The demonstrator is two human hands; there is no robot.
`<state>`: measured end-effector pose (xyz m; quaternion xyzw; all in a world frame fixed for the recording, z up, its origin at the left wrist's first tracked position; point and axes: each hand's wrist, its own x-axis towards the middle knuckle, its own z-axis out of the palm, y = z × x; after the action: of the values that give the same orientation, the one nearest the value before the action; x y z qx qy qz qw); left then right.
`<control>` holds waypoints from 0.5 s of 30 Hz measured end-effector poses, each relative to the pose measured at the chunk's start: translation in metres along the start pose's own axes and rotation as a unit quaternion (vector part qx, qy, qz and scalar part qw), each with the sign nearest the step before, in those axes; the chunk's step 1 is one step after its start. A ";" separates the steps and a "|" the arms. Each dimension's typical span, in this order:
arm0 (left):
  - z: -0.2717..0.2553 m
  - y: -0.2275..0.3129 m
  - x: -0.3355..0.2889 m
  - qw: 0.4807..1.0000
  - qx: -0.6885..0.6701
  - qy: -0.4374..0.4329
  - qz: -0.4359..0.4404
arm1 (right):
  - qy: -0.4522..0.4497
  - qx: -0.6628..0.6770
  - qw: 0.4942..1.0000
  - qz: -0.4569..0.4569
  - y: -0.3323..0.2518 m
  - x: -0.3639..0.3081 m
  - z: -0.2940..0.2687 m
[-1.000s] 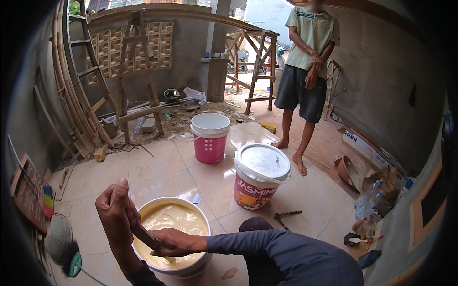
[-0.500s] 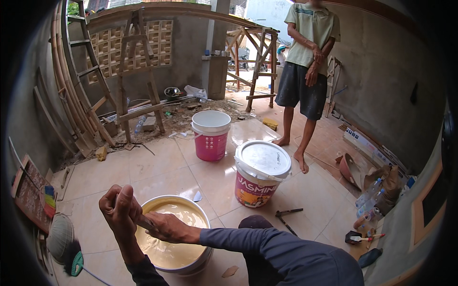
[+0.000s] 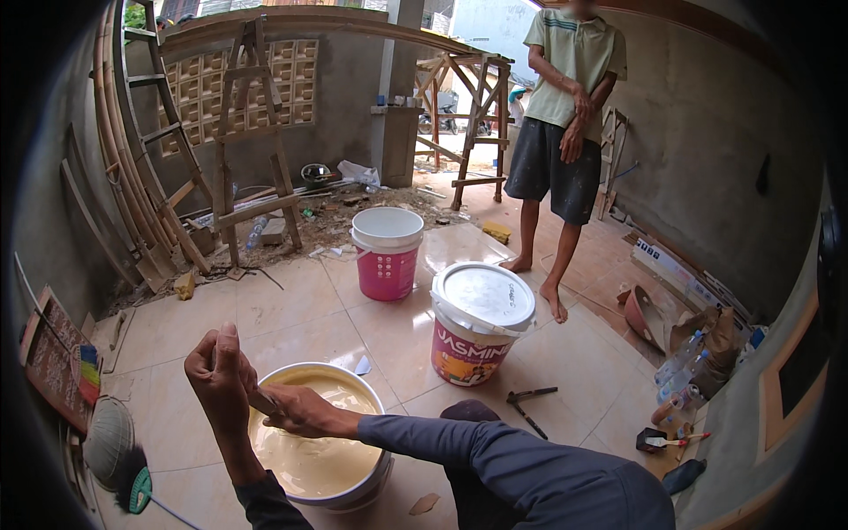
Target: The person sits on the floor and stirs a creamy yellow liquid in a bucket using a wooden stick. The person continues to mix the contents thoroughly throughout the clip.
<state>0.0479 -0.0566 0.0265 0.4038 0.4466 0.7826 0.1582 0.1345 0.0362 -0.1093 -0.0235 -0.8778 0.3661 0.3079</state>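
A white bucket (image 3: 382, 481) of cream-coloured paint (image 3: 309, 468) stands on the tiles in front of me. Over its left rim, my left hand (image 3: 215, 380) is closed in a fist with the thumb up, gripping the top of a stick (image 3: 264, 403). My right hand (image 3: 305, 411) reaches across from the right and wraps round the same stick lower down, above the paint. Only a short piece of the stick shows between the hands; its lower end is hidden. Ripples mark the paint's surface.
A lidded bucket (image 3: 484, 296) and a lidless pink bucket (image 3: 389, 265) stand ahead. A hammer (image 3: 530, 408) lies right of my knee. Another person (image 3: 570, 115) stands barefoot beyond. Bottles (image 3: 680, 371) and a brush (image 3: 662, 442) lie along the right wall; a ladder (image 3: 163, 132) leans left.
My left fist has risen slightly and the right hand has shifted a little left, both still on the stick. The whole view has moved slightly. The other person stays in place.
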 end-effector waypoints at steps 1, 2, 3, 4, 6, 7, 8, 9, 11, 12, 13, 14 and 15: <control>0.000 0.003 0.001 1.000 0.015 0.020 -0.008 | -0.027 0.022 0.999 0.042 -0.002 0.003 0.002; 0.000 0.005 0.001 0.999 0.030 0.039 -0.015 | -0.035 0.032 0.998 0.045 -0.006 0.005 0.005; -0.001 0.008 0.001 0.998 0.038 0.047 -0.015 | -0.044 0.043 0.997 0.047 -0.008 0.007 0.008; -0.001 0.010 0.000 0.997 0.045 0.055 -0.015 | -0.052 0.053 0.996 0.049 -0.009 0.009 0.011; -0.004 0.017 0.000 0.996 0.064 0.066 -0.021 | -0.066 0.068 0.995 0.043 -0.011 0.010 0.016; -0.005 0.020 -0.001 0.995 0.074 0.070 -0.027 | -0.067 0.076 0.994 0.036 -0.014 0.010 0.020; -0.007 0.023 -0.001 0.993 0.082 0.074 -0.033 | -0.068 0.084 0.994 0.029 -0.018 0.010 0.022; -0.009 0.024 0.000 0.993 0.083 0.071 -0.034 | -0.086 0.083 0.992 0.041 -0.022 0.010 0.023; -0.014 0.026 0.001 0.994 0.083 0.063 -0.037 | -0.095 0.092 0.990 0.053 -0.029 0.007 0.025; -0.014 0.027 0.001 0.994 0.080 0.058 -0.040 | -0.094 0.090 0.990 0.047 -0.031 0.005 0.025; -0.013 0.028 0.002 0.995 0.078 0.053 -0.043 | -0.092 0.095 0.990 0.048 -0.032 0.002 0.023; -0.013 0.029 0.002 0.995 0.078 0.049 -0.046 | -0.091 0.103 0.989 0.048 -0.036 0.001 0.023; -0.013 0.029 0.003 0.995 0.076 0.045 -0.055 | -0.089 0.111 0.989 0.047 -0.037 -0.001 0.021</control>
<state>0.0392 -0.0780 0.0485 0.3541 0.5329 0.7538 0.1501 0.1299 -0.0043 -0.0971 0.0026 -0.8536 0.4760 0.2117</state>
